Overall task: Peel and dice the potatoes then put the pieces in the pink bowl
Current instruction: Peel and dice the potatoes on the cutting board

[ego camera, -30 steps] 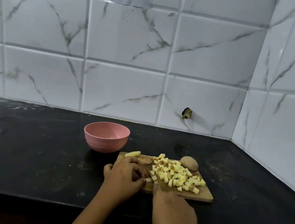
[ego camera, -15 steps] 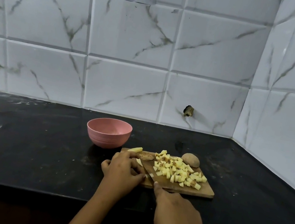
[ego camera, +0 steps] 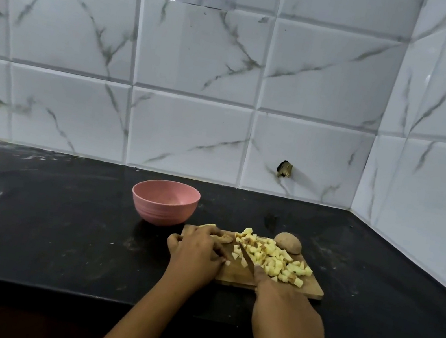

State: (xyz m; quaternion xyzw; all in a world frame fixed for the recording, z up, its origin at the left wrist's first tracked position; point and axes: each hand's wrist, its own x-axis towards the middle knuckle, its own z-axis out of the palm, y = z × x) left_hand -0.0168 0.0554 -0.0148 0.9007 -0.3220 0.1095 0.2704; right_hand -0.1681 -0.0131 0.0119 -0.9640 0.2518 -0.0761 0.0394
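The knife (ego camera: 246,258) is held in the right grip (ego camera: 283,307), its blade angled across the board (ego camera: 311,288). The diced pile (ego camera: 274,257) is heaped just right of the blade. The left grip (ego camera: 196,253) is curled over the board's left end; whether a piece is pinched beneath cannot be told. An unpeeled potato (ego camera: 288,242) is set at the board's back edge. The board is laid near the bench's (ego camera: 41,226) front edge, the bowl (ego camera: 164,206) just behind its left corner.

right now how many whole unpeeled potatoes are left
1: the unpeeled potato at the cutting board's far right corner, behind the diced pile. The left hand may hide more.
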